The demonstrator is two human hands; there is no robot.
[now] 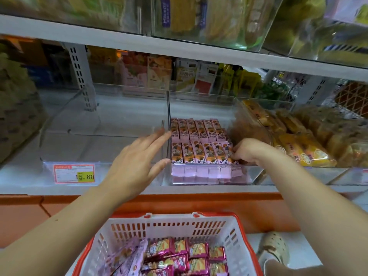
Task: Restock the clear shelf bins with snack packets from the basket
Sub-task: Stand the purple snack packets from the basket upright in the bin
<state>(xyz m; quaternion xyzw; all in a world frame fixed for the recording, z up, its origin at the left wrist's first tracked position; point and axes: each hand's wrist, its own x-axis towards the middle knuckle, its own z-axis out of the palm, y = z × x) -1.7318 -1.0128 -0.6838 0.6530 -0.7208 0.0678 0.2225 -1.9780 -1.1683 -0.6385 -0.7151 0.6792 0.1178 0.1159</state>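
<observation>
Pink snack packets [199, 140] lie in two neat rows inside the middle clear bin [209, 176]. My right hand [249, 151] rests at the right end of the front row, fingers curled on the last pink packet there. My left hand [137, 162] hovers flat with spread fingers at the bin's left wall, holding nothing. Below, a white basket [169, 226] with an orange rim holds magenta packets [185, 255] and some pale pink packets [131, 259].
The clear bin on the left [89, 124] has no packets in it and carries a price tag [74, 173]. The bin on the right holds orange bread packs [298, 144]. More goods fill the shelf above. A shoe [273, 250] shows beside the basket.
</observation>
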